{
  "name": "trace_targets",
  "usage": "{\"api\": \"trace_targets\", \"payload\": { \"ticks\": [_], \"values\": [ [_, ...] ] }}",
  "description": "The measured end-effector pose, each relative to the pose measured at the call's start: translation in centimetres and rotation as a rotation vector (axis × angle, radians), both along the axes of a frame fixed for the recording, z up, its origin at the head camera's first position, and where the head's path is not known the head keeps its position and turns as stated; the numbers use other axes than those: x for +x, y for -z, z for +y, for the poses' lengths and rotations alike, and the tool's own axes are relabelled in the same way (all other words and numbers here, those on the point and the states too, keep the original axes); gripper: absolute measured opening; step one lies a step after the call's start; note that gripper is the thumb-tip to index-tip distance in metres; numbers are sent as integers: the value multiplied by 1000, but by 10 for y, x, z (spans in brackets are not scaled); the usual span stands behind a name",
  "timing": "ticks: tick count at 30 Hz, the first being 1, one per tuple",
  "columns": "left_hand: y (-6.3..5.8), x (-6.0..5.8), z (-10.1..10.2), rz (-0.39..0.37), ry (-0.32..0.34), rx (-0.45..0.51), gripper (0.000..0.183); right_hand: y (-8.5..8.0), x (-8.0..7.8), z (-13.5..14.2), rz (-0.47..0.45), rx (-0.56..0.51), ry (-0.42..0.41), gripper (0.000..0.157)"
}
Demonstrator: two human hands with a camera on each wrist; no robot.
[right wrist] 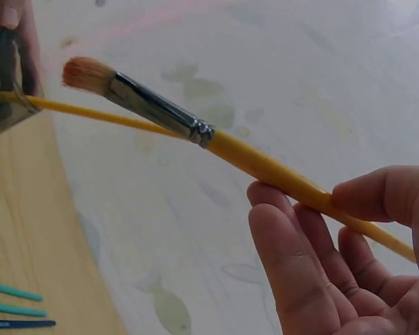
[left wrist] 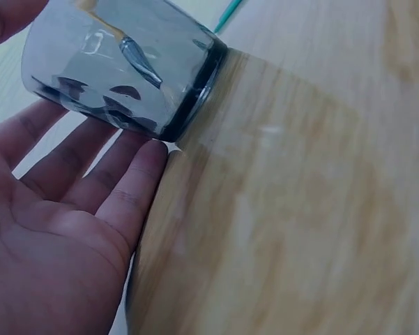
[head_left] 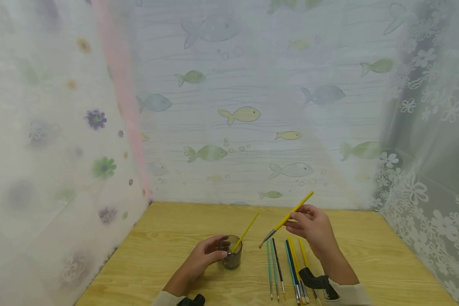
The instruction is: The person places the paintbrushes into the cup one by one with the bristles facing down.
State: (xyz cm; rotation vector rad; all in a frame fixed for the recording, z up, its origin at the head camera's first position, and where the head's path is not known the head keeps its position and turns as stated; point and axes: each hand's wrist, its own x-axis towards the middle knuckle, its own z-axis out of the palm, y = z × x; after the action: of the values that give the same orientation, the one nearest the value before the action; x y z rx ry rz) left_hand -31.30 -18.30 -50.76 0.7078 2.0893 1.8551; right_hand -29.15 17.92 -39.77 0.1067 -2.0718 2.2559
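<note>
My left hand (head_left: 199, 260) grips the side of a smoky clear glass (head_left: 232, 261) standing on the table, thumb and fingers around it. One thin yellow paintbrush (head_left: 248, 230) leans in this glass, its bristle end (left wrist: 143, 64) down near the bottom. Between thumb and fingers, my right hand (head_left: 316, 229) pinches a thicker yellow paintbrush (right wrist: 261, 166). That brush is held in the air, tilted, its reddish-tan bristles (right wrist: 86, 75) pointing down toward the glass, to the right of it in the head view.
A row of several paintbrushes (head_left: 278, 265) with teal, dark and yellow handles lies on the wooden table (head_left: 168, 225), below my right hand. Their bristle ends face me. Fish-patterned curtain (head_left: 252, 170) hangs behind the table, with flowered sheets on both sides.
</note>
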Motion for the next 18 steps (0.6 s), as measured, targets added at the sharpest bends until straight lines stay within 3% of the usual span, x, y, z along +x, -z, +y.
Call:
{"api": "trace_targets", "payload": {
  "ticks": [9, 18],
  "values": [
    [2, -1, 6, 78, -29, -46, 54, 7, 2, -27, 73, -2, 69, 37],
    [3, 0, 8, 100, -53, -55, 55, 14, 3, -52, 105, -35, 61, 30]
  ]
}}
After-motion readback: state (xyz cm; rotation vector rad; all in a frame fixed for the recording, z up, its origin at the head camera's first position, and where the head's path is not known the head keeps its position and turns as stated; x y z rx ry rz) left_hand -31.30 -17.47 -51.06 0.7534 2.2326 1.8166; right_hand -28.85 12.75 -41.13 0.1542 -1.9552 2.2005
